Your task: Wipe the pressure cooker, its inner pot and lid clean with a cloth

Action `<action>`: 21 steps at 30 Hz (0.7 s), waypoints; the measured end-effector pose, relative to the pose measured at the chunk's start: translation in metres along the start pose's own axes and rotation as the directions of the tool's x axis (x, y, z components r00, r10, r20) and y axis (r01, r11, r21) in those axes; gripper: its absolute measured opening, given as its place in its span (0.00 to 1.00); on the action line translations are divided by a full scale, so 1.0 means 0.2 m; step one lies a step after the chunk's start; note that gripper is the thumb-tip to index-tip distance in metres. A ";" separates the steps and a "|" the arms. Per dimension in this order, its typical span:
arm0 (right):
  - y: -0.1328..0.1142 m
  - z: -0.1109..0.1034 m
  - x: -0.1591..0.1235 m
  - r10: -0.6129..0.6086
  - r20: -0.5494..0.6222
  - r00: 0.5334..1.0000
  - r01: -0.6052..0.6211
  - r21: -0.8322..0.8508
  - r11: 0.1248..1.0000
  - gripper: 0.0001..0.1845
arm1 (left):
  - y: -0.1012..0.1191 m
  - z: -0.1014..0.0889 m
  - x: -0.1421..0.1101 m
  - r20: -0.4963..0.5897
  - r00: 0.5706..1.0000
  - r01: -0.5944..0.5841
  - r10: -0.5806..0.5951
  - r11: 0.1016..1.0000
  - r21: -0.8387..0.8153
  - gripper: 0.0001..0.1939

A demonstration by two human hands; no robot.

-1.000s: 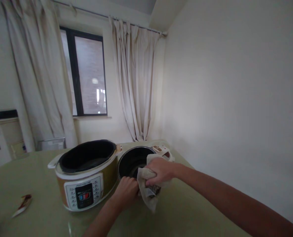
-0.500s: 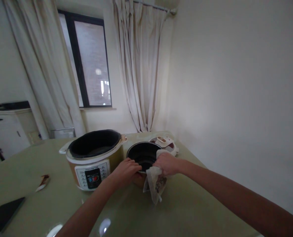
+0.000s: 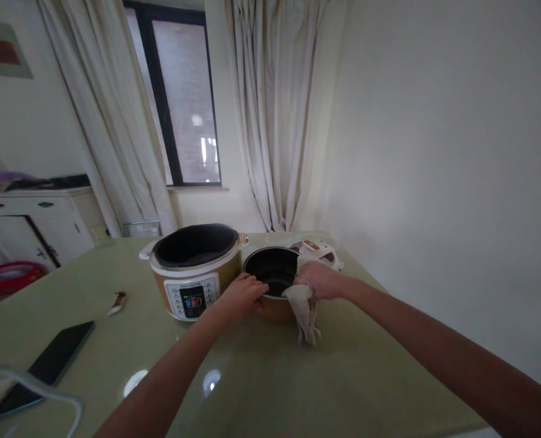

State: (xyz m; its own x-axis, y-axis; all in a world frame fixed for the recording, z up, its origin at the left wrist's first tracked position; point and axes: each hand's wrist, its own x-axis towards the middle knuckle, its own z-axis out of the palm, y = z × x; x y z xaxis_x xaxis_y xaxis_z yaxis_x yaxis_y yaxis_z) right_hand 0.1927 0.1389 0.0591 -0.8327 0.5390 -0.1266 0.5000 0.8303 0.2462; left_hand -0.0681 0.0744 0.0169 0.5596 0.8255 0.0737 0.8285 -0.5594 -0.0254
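A round pot, dark inside and brown outside, stands on the green table. My left hand is closed over the pot's near left rim, fingers curled inward. On the right side of that rim, my right hand grips a whitish cloth that covers part of the edge and hangs down the outside. Left of the pot is an electric pressure cooker with its top off, its dark inside showing. Behind my right hand lies a white lid, partly hidden.
A dark tablet lies at the near left, with a white cable by it. A small brown-and-white object sits left of the cooker. A wall rises along the right side.
The view has turned left, bringing more of the tablet and a cable into sight. Both hands stay at the pot's rim. The cloth's hanging end has bunched narrower.
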 end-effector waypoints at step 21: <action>-0.24 0.04 0.17 0.171 -0.019 0.985 -0.169 0.056 0.984 0.29 | 0.07 0.10 0.10 -0.062 0.996 0.067 -0.071 0.996 -0.066 0.22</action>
State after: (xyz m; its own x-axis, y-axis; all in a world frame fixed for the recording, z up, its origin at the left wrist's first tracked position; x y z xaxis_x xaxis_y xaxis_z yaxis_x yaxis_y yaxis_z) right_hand 0.1422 0.1178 0.0351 -0.7395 0.6700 -0.0647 0.6462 0.7336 0.2103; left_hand -0.0458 0.0846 -0.0030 0.4971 0.8568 0.1367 0.8609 -0.5067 0.0451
